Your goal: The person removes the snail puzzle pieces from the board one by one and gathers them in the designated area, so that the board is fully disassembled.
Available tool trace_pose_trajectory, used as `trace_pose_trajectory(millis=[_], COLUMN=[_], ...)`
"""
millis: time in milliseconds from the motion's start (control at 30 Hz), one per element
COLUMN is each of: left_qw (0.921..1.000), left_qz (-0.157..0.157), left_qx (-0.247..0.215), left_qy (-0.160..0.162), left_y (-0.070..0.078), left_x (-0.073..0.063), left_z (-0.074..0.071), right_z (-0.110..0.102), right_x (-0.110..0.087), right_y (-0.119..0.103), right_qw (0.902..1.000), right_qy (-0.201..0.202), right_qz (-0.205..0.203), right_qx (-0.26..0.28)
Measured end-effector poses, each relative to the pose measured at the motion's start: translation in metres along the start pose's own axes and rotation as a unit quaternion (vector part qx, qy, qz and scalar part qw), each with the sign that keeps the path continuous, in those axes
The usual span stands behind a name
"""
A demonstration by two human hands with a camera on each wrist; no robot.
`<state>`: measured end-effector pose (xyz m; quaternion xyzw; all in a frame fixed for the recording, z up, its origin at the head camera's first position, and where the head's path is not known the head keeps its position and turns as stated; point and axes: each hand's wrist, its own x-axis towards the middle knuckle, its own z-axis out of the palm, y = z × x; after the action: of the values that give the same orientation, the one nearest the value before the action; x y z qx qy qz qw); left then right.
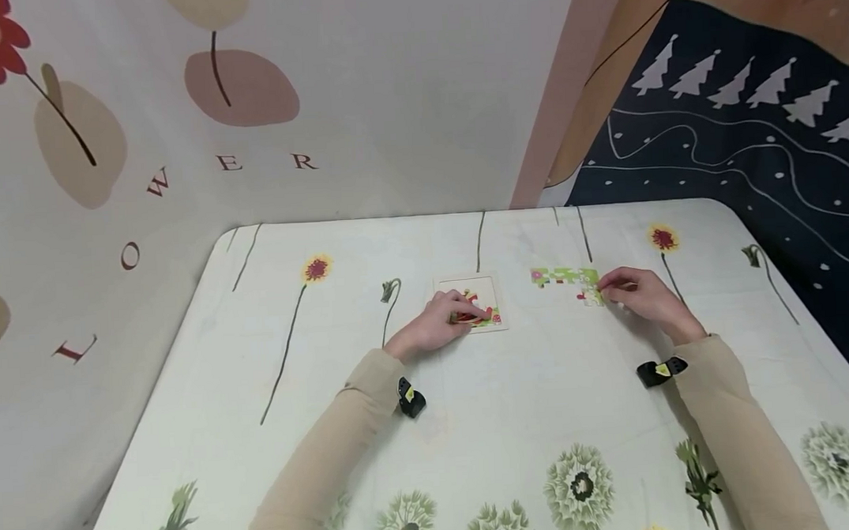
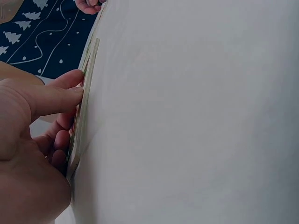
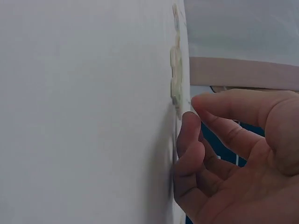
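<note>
A small square puzzle board [image 1: 495,278] with a pale frame lies mid-table, colourful red and green pieces in its lower part. My left hand [image 1: 437,321] rests over its left side, index finger stretched across the pieces. In the left wrist view, the thumb [image 2: 60,100] and fingers touch the face of the board [image 2: 88,93], seen nearly edge-on. Loose green jigsaw pieces [image 1: 563,275] lie in a short row right of the board, turning down at the right end. There my right hand [image 1: 639,293] touches the pieces with bent fingertips; I see nothing between thumb and fingers.
The table is covered by a white cloth [image 1: 517,419] printed with flowers and stems. A light curtain [image 1: 403,100] hangs behind the far edge, and a dark cloth with white trees [image 1: 731,125] hangs at the right. Black straps with small devices [image 1: 410,398] sit on both wrists.
</note>
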<state>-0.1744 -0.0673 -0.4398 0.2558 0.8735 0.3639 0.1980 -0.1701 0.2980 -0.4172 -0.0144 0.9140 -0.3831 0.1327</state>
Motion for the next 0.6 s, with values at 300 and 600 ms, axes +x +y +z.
trace_pose_trajectory(millis=[300,600], left_qw=[0.9998,0.9993], left_qz=[-0.003,0.003], left_qx=[0.011,0.02], left_qy=[0.018,0.032], left_y=[0.003,0.0], left_x=[-0.004,-0.014], left_z=[-0.003,-0.014], right_z=[0.008,0.022], right_x=[-0.005,-0.001], right_y=[-0.013,-0.02], right_qw=[0.9988,0.9946], right_qy=[-0.001,-0.01], right_qz=[-0.045,-0.09], right_qx=[0.021,0.05])
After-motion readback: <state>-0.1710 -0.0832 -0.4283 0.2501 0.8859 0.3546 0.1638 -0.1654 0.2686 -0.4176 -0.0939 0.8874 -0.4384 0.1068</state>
